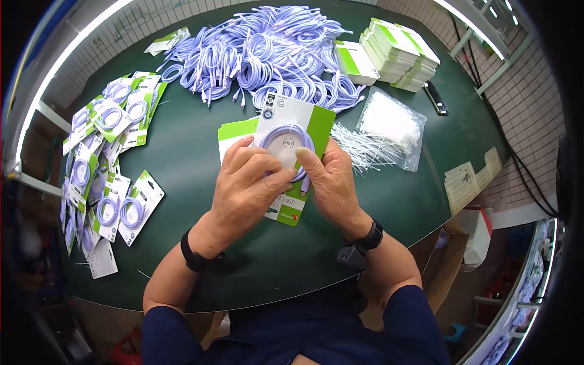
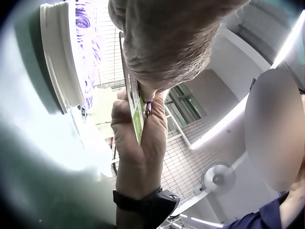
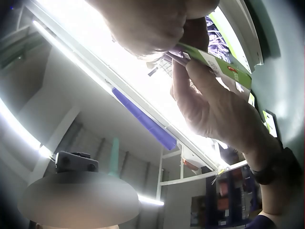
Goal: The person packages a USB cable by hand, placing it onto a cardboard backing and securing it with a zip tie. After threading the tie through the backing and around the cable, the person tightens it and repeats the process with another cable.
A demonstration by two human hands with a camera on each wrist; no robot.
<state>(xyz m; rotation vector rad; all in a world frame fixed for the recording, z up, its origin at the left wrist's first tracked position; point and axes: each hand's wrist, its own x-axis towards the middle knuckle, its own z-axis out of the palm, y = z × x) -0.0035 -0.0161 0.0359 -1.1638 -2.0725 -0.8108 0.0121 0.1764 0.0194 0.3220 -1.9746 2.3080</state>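
In the head view a white and green cardboard backing card (image 1: 319, 125) is held over the table, with a coiled lilac USB cable (image 1: 286, 129) on its face. My right hand (image 1: 334, 185) grips the card's right side, thumb on the front next to the coil and fingers behind. A cable plug (image 1: 305, 184) shows below that thumb. The left hand (image 1: 246, 182) bends its fingers over the lower left of the coil, thumb and forefinger pinching at the cable; the pinch point is partly hidden. Another card (image 1: 238, 129) shows behind the held one.
A large heap of lilac cables (image 1: 267, 48) lies at the back. Stacked cards (image 1: 398, 52) stand back right, near a black-handled cutter (image 1: 436, 98). White cable ties (image 1: 365, 149) and their plastic bag (image 1: 395, 125) lie at right. Several carded cables (image 1: 109, 158) pile up at left.
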